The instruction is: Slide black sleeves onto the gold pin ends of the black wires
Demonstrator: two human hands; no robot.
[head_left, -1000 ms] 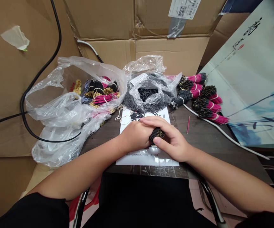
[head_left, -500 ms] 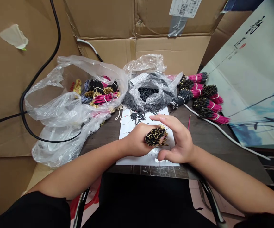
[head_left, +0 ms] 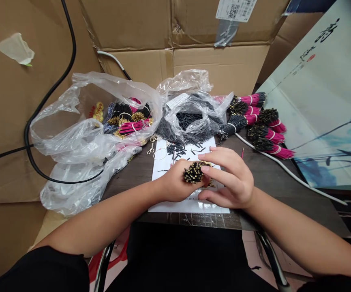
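Observation:
My left hand [head_left: 175, 182] is wrapped round a bundle of thin wires [head_left: 193, 173]. Their black ends with gold-coloured tips face up toward me, and gold pins stick out past the fist on the right. Over the bundle's right side curves my right hand [head_left: 233, 178], its fingers apart. One of its fingertips touches the black ends, and the thumb lies lower, near the left fingers. Both hands are above a white printed sheet [head_left: 160, 205]. Short black sleeves [head_left: 177, 151] lie scattered on the sheet just beyond them.
Behind the sheet stands a clear plastic bag [head_left: 190, 117] full of black sleeves. Tied pink-and-black bundles [head_left: 272, 136] lie at right beside a white cable [head_left: 287, 170]. Another plastic bag [head_left: 72, 138] at left holds more bundles. Rubber bands [head_left: 151, 147] lie near the sheet. Cardboard walls [head_left: 133, 24] enclose the table.
My right hand has moved left onto the bundle, its fingers now over the black ends. My left hand keeps its hold, almost unmoved.

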